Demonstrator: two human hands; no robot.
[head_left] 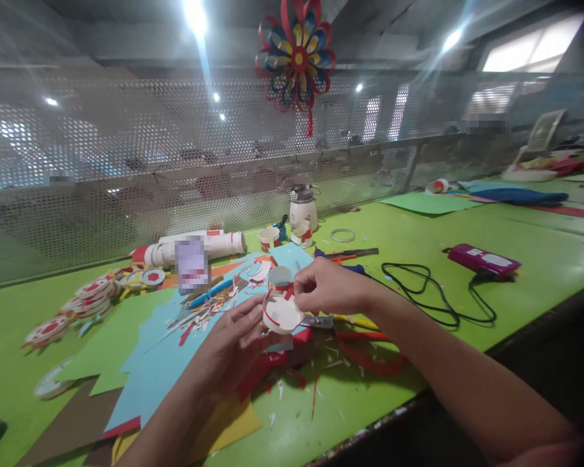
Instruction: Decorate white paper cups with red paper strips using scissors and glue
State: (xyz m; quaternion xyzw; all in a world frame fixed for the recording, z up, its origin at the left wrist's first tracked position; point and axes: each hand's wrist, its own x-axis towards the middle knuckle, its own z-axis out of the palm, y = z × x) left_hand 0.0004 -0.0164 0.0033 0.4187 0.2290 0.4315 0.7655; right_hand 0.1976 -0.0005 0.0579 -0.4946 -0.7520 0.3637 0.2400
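Observation:
A small white paper cup (pixel 285 316) with red strips on its edge is tilted with its round face toward me. My left hand (pixel 236 327) grips its left side between thumb and fingers. At its upper right edge my right hand (pixel 327 285) is closed in a pinch; whatever is between those fingertips is too small to make out. Below lie scissors with orange handles (pixel 365 350), partly hidden by my right forearm. Behind the cup, white and red paper scraps (pixel 202 318) and a blue pen (pixel 211 295) rest on light blue paper (pixel 168 363).
Several red-and-white paper discs (pixel 95 288) lie to the left, near stacked white cups (pixel 224 244). A bottle (pixel 303 211) stands at the back. On the right, a black cord (pixel 418 295) runs to a purple device (pixel 484 259). A paper flower (pixel 299 58) hangs above.

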